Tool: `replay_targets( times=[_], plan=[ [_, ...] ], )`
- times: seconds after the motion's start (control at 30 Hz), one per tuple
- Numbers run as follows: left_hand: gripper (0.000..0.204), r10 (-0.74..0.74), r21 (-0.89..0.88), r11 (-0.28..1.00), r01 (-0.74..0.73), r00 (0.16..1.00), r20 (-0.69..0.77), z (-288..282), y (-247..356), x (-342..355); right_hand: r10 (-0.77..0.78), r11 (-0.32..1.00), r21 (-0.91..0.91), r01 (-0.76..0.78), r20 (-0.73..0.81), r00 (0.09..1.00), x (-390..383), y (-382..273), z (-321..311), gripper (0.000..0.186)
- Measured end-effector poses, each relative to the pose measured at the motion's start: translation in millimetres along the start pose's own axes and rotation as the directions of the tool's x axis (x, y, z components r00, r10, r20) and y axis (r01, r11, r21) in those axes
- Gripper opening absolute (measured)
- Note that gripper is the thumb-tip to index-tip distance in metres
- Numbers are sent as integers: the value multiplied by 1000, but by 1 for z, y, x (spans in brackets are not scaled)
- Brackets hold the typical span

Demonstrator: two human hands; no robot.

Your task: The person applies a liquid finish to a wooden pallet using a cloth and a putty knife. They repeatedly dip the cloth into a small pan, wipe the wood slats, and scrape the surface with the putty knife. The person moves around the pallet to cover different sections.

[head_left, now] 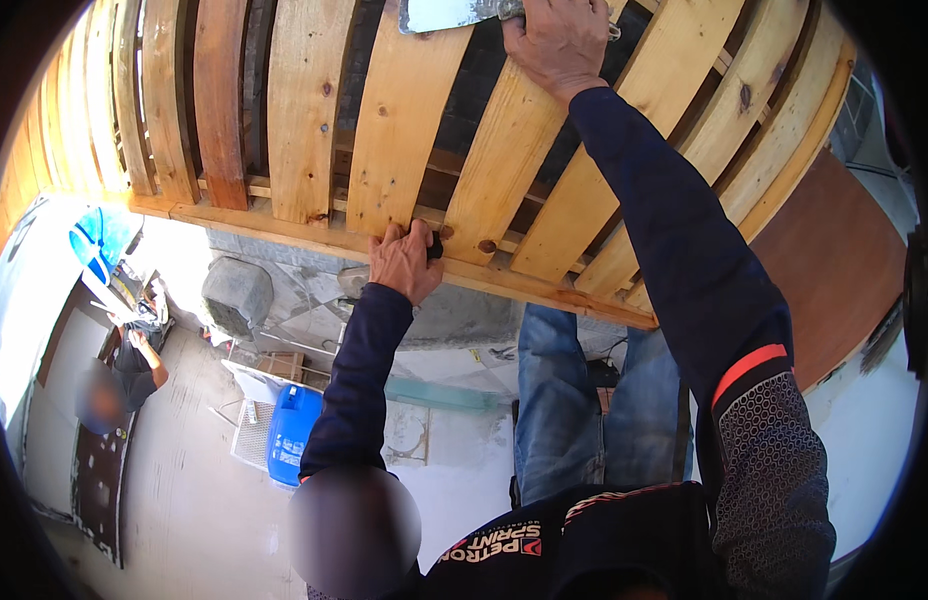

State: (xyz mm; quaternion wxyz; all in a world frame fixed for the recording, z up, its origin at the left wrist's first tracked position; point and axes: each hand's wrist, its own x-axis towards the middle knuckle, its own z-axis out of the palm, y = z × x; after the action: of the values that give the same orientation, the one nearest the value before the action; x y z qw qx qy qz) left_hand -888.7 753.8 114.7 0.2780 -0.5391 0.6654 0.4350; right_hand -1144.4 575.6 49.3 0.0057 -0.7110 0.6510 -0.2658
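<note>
My right hand (pixel 562 45) is closed round the stained handle of a putty knife at the top of the view. Its wide, pale metal blade (pixel 446 14) points left over the slats and is partly cut off by the picture's edge. A wooden slatted frame (pixel 309 110) spans the upper view, its boards knotty and set with gaps. My left hand (pixel 406 265) is at the frame's near rail (pixel 329 237), fingers curled over the edge. A small black object (pixel 436 245) shows beside its thumb side, mostly hidden by the hand.
Below the frame are a grey basin (pixel 237 296), a blue plastic container (pixel 294 435) and a pale floor (pixel 199 480). Another person (pixel 124 375) is at the far left, near a blue bucket (pixel 99 243). A brown board (pixel 834 265) lies at the right.
</note>
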Motion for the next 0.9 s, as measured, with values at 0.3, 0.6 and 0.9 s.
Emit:
replay_targets(
  times=[0.3,0.6,0.9],
  plan=[
    [23,28,-44,998,-33,994,-109,16,-13,0,17,1000,-4,-17,26,1000,3,-5,-3,27],
    [25,-97,-521,850,-81,948,-304,-53,-59,-51,-12,999,-31,11,-18,1000,-5,3,5,21],
    [35,117,9,992,-123,921,-371,12,-4,-23,-46,998,-55,43,-55,997,-2,-3,5,20]
  ],
)
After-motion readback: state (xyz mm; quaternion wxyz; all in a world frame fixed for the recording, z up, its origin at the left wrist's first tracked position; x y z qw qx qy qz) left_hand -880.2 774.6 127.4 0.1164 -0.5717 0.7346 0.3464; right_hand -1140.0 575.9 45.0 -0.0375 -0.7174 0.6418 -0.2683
